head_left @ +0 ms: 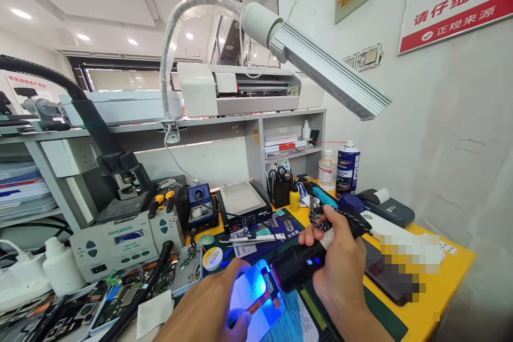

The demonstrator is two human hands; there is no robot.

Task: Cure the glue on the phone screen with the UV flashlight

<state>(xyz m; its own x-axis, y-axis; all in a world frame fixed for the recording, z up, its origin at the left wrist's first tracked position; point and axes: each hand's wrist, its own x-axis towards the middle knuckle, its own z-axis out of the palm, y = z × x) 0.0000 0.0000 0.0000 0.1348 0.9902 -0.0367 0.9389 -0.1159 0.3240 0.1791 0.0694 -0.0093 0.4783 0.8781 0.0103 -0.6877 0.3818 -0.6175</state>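
My right hand point(339, 264) grips a black UV flashlight point(300, 267) with a braided wrist cord, its lens pointing down and left. Blue-violet light falls on a phone point(256, 296) lying low in the middle of the view. My left hand point(212, 307) holds that phone from its left side, fingertips resting on its lower edge. An orange flex strip shows on the phone under the beam. The lens sits only a little above the phone's right end.
A yellow bench mat point(444, 278) carries a dark phone point(385, 272), a spray can point(347, 169), bottles and a tool cup point(280, 187). A soldering station point(116, 246), hot plate point(242, 203) and opened phones point(80, 312) lie left. A lamp head point(324, 67) hangs overhead.
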